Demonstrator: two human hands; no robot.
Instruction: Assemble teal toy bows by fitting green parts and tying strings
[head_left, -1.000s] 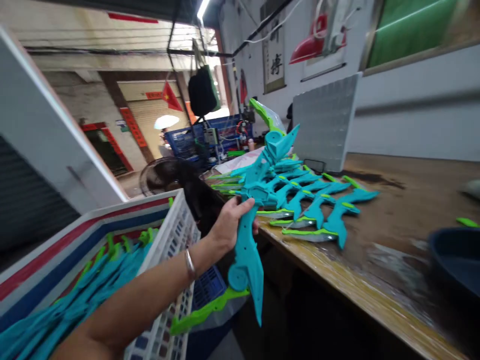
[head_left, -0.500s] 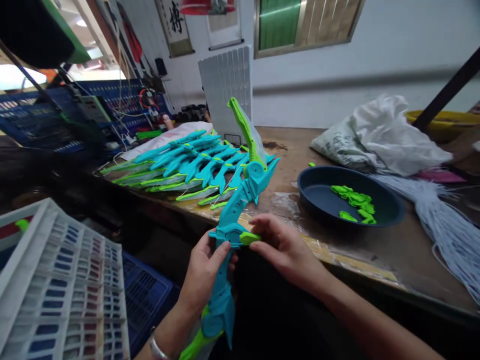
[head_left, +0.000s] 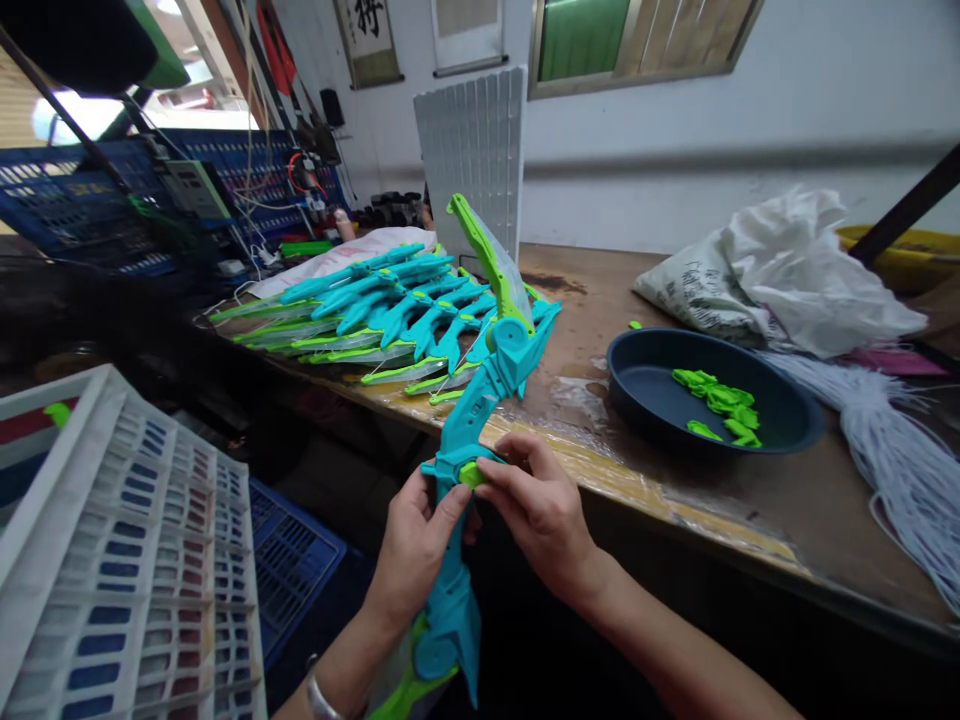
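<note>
A turquoise toy bow [head_left: 469,408] with lime-green limbs stands tilted in front of me, its lower end near my lap. Around its middle grip my left hand [head_left: 413,545] is closed, thumb on the front. My right hand [head_left: 538,505] pinches a small lime-green plastic piece [head_left: 471,474] between thumb and fingers. That piece lies against the recess at the bow's middle, close to my left thumb. Whether it is seated there I cannot tell.
Several similar turquoise bows [head_left: 405,300] lie in a row on the table [head_left: 570,400]. A dark round tray [head_left: 637,400] holds lime-green pieces. White cords [head_left: 885,450] and a white sack [head_left: 810,270] lie at the right. White crate [head_left: 150,560] at the left.
My right hand has moved left, bringing the lime-green piece from the bow's side onto its middle. My left hand keeps its hold. The view has shifted slightly.
</note>
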